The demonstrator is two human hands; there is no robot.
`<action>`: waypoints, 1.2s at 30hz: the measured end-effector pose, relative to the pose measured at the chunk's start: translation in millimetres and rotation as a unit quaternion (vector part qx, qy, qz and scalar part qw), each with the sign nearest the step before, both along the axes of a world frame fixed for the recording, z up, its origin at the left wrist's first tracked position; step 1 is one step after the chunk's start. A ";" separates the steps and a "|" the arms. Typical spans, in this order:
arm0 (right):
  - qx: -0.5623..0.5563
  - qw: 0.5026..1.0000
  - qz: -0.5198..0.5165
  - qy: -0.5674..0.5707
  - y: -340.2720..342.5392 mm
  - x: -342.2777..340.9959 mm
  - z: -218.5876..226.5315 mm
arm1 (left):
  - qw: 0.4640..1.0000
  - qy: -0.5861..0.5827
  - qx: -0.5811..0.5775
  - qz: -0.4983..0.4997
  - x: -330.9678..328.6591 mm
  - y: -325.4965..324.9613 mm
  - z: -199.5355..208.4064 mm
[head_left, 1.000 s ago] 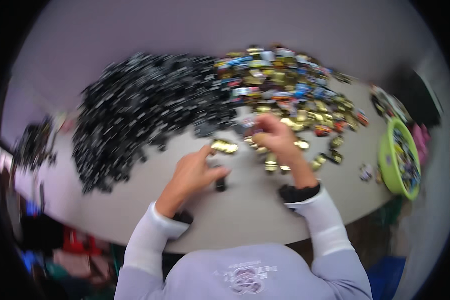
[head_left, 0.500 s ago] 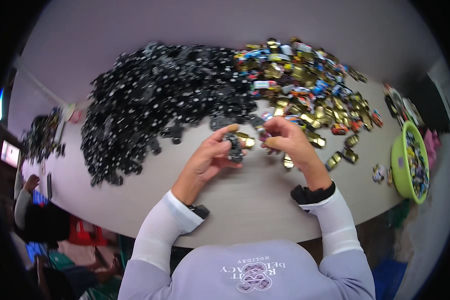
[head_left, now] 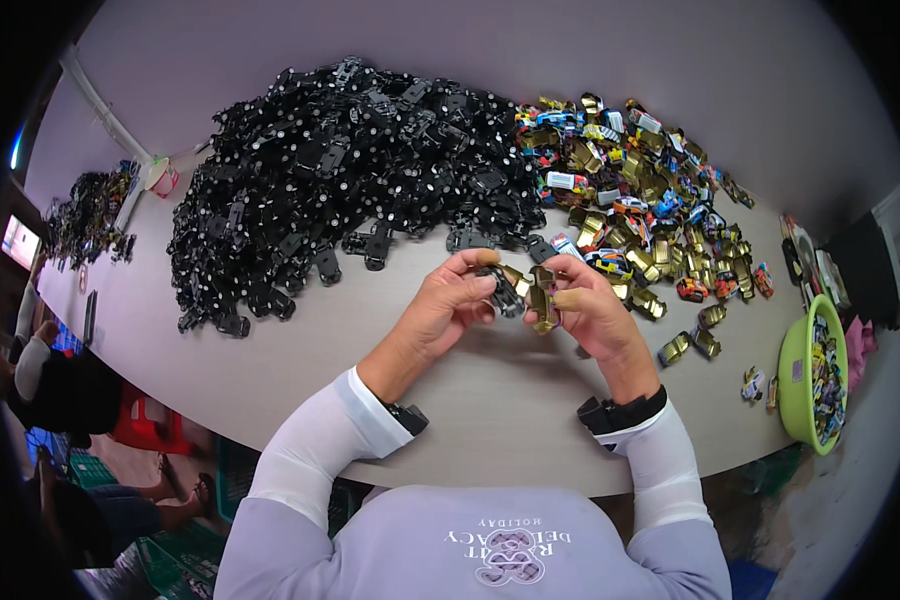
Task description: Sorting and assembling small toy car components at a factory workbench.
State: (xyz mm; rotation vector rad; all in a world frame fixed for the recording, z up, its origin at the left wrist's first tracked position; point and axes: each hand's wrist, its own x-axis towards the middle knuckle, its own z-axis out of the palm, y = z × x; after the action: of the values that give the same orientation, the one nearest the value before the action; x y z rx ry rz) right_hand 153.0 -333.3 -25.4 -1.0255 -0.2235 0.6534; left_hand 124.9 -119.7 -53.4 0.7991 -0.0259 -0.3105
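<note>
My left hand (head_left: pixel 444 306) pinches a black toy car chassis (head_left: pixel 506 291) between thumb and fingers. In my right hand (head_left: pixel 600 312) is a toy car body shell (head_left: pixel 542 298), its gold inner side in view. The two parts are held close together above the table; whether they touch I cannot tell. Another bit of gold shows behind the chassis near my left fingertips, partly hidden. Beyond my hands spreads a big heap of black toy car chassis (head_left: pixel 350 170). Right of it lies a pile of colourful toy car shells (head_left: pixel 630 205), many turned gold side up.
A lime green basin (head_left: pixel 794 385) of toy cars stands at the table's right edge, with a few loose pieces beside it. Another pile of car parts (head_left: pixel 95 215) and a pink-white cup (head_left: pixel 161 178) are far left. People sit at lower left near a red stool (head_left: pixel 150 415).
My hands have come closer together. The gold shell in my right hand is now upright beside the chassis, which has tilted in my left hand. The whole view has shifted slightly.
</note>
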 end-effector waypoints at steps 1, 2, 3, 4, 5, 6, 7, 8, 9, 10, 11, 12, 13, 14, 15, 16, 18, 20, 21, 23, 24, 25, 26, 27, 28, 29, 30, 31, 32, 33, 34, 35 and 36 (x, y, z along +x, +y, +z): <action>0.013 1.000 0.007 0.025 -3.7 0.9 0.4 | 1.000 0.001 -0.010 0.003 3.0 5.9 -5.8; 0.028 0.999 0.006 0.038 -5.2 1.0 -1.0 | 1.000 0.001 -0.020 0.006 4.8 9.0 -9.2; 0.045 0.998 0.003 0.052 -5.4 1.0 -4.5 | 1.000 -0.002 -0.023 0.010 5.3 8.7 -7.9; 0.066 0.996 0.008 0.058 -5.8 1.7 -8.0 | 0.999 0.008 -0.018 0.040 5.4 6.5 -6.3; 0.064 0.996 0.012 0.056 -5.0 2.3 -9.0 | 0.997 0.018 -0.014 0.069 5.5 3.9 -5.3; 0.079 0.995 0.018 0.059 -4.0 1.8 -10.2 | 0.997 0.025 -0.015 0.078 4.6 1.3 -4.9; 0.093 0.993 0.025 0.062 -2.9 1.5 -11.1 | 0.996 0.024 -0.016 0.080 3.2 -0.7 -3.8; 0.096 0.993 0.023 0.070 -1.0 1.3 -11.8 | 0.998 0.001 0.016 0.067 1.4 -2.4 -2.0; 0.094 0.993 0.024 0.070 -0.7 0.5 -11.6 | 0.997 -0.022 0.047 0.053 -1.2 -5.6 2.2; 0.087 0.994 0.017 0.066 -0.3 -0.3 -11.5 | 0.994 -0.035 0.096 0.041 -4.2 -8.4 7.6; 0.081 0.995 0.010 0.063 -0.1 -0.8 -11.3 | 0.994 -0.035 0.094 0.042 -4.0 -9.8 4.6; 0.080 0.995 0.011 0.065 0.8 -0.2 -11.4 | 0.977 -0.070 0.198 0.026 -3.7 -10.6 3.7; 0.057 0.997 0.002 0.053 1.7 0.6 -10.9 | 0.949 -0.103 0.299 0.009 -4.3 -11.9 3.6; 0.035 0.998 -0.008 0.042 2.6 1.2 -11.0 | 0.942 -0.152 0.298 0.020 -8.2 -16.0 3.9; 0.035 0.998 -0.008 0.043 3.0 0.8 -11.5 | 0.942 -0.151 0.297 0.019 -10.4 -16.8 7.9; 0.021 0.999 -0.035 0.020 4.3 -0.1 -12.2 | 0.942 -0.148 0.301 -0.014 -12.1 -17.4 10.6; 0.009 0.998 -0.060 -0.003 6.5 -2.0 -11.7 | 0.956 -0.112 0.265 -0.064 -14.7 -19.2 9.1; -0.049 0.997 -0.048 -0.027 8.6 -5.4 -7.1 | 0.961 -0.119 0.247 -0.046 -13.4 -17.2 7.5; -0.049 0.997 -0.051 -0.026 9.3 -7.0 -6.8 | 0.965 -0.128 0.228 -0.032 -11.0 -16.6 7.6; -0.115 0.984 -0.053 -0.127 10.8 -11.6 -6.7 | 0.952 -0.147 0.267 -0.042 -9.7 -12.4 5.4; -0.143 0.978 -0.055 -0.139 9.5 -14.7 -2.7 | 0.948 -0.159 0.275 -0.026 -7.6 -15.5 3.9; -0.157 0.973 -0.060 -0.158 8.6 -17.0 -4.0 | 0.944 -0.171 0.281 -0.011 -6.0 -18.4 3.1; -0.178 0.962 -0.063 -0.197 14.5 -18.4 -5.9 | 0.949 -0.116 0.291 -0.032 -7.6 -11.6 3.5; -0.205 0.948 -0.074 -0.232 17.3 -18.7 -8.5 | 0.943 -0.140 0.302 -0.024 -5.6 -11.3 3.0; -0.244 0.917 -0.077 -0.307 19.0 -20.6 -4.6 | 0.948 -0.120 0.294 -0.028 -5.6 -11.7 7.9; -0.284 0.878 -0.078 -0.377 22.8 -23.9 1.3 | 0.951 -0.111 0.287 -0.013 -6.7 -12.9 9.8; -0.302 0.861 -0.088 -0.400 29.2 -26.5 1.3 | 0.941 -0.103 0.322 0.000 -3.7 -4.9 -4.6; -0.279 0.838 -0.126 -0.452 30.3 -27.1 -4.4 | 0.943 -0.114 0.312 0.020 -5.0 -13.5 5.3; -0.283 0.831 -0.136 -0.459 31.4 -29.1 -3.9 | 0.946 -0.077 0.315 0.024 -10.0 -18.5 20.5; -0.304 0.831 -0.109 -0.452 33.4 -29.2 -2.0 | 0.946 -0.084 0.311 0.017 -8.6 -15.1 14.0; -0.300 0.839 -0.099 -0.443 32.5 -29.1 0.0 | 0.946 -0.085 0.313 0.014 -7.9 -16.8 12.4; -0.293 0.842 -0.105 -0.440 32.2 -27.8 -3.4 | 0.947 -0.093 0.308 -0.006 -5.5 -13.0 11.0; -0.350 0.831 -0.059 -0.429 30.8 -26.9 -3.0 | 0.933 -0.085 0.349 -0.031 -5.4 -4.0 9.8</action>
State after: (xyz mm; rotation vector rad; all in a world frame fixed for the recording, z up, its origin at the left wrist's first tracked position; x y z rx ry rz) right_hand 126.1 -302.4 -28.4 -2.0036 -0.7347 0.0887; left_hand 119.5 -123.6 -43.6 1.5350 -0.1075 -0.3112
